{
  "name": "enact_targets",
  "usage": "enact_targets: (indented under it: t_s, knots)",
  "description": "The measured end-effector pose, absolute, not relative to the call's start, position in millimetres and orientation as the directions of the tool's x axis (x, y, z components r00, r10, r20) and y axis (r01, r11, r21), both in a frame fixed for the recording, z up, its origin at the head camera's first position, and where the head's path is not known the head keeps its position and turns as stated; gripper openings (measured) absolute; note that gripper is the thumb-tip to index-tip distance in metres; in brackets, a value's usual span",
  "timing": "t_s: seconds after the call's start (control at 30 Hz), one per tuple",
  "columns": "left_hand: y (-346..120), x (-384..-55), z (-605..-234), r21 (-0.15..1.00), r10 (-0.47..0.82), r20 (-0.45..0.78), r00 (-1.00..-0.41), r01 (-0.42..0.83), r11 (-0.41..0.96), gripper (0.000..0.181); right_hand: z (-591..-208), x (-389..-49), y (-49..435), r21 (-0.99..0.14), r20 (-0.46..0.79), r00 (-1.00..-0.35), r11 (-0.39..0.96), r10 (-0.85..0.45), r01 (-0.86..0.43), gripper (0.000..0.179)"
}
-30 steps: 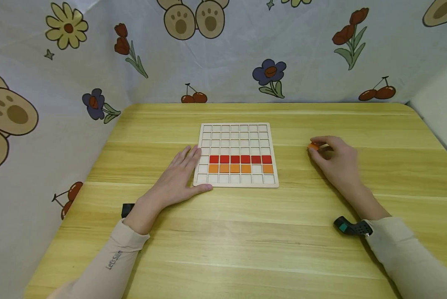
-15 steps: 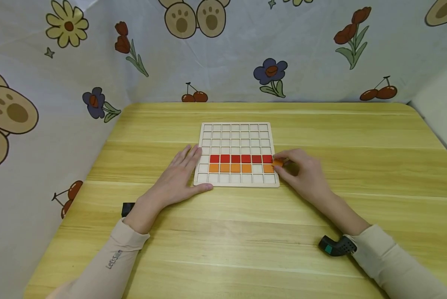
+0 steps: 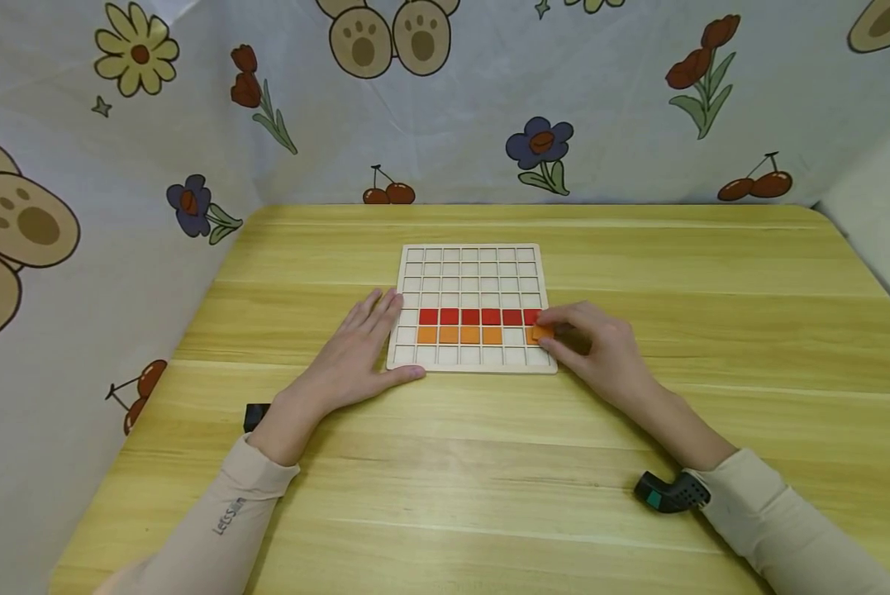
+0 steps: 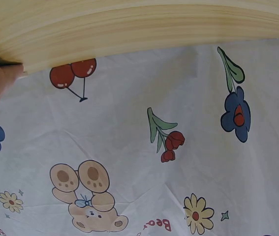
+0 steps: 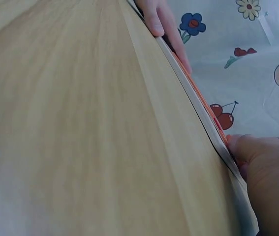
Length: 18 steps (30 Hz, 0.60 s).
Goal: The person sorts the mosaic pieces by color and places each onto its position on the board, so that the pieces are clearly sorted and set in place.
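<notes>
A pale wooden grid board (image 3: 452, 269) lies on the table, with several red square tiles (image 3: 491, 317) in one row. The row nearer me holds several orange tiles (image 3: 449, 335), with a bare cell before the rightmost one. Thumb and fingers of my right hand (image 3: 601, 343) pinch a loose orange tile (image 3: 540, 332) above that row's right end, partly covering the tile there. My left hand (image 3: 340, 364) rests with straight fingers along the board's left edge, its thumb on the near corner. The right wrist view shows the right hand (image 5: 272, 172) at the board's edge.
The board lies on a light wooden table (image 3: 459, 479). Behind and to the left hangs a white cloth (image 3: 445, 124) printed with flowers, cherries and bear paws. A dark wrist device (image 3: 671, 492) sits at my right cuff.
From the table on the right, my right hand has carried the orange tile left onto the board's right side, shifting slightly further left lately. The left hand has stayed in place.
</notes>
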<state>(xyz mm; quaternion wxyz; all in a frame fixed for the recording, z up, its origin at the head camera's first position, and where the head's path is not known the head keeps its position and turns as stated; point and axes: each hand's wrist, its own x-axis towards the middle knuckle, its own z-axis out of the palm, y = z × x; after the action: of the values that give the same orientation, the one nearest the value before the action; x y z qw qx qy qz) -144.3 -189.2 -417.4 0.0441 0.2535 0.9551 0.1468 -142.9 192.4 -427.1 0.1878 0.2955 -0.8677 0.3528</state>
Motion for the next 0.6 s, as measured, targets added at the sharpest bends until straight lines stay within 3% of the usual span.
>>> enact_targets:
  t_s: [0.37, 0.6]
  knots:
    - [-188.9, -143.5, -416.0, 0.308, 0.496, -0.009, -0.868, 0.47, 0.827, 0.112, -427.5, -141.6, 189.8, -0.412, 0.496, -0.687, 0.552, -0.532, -0.725, 0.034]
    - [-189.1, -144.4, -416.1, 0.304, 0.496, -0.007, -0.868, 0.471, 0.828, 0.111, -424.8, -139.5, 185.0, -0.378, 0.447, -0.679, 0.564, -0.583, -0.734, 0.038]
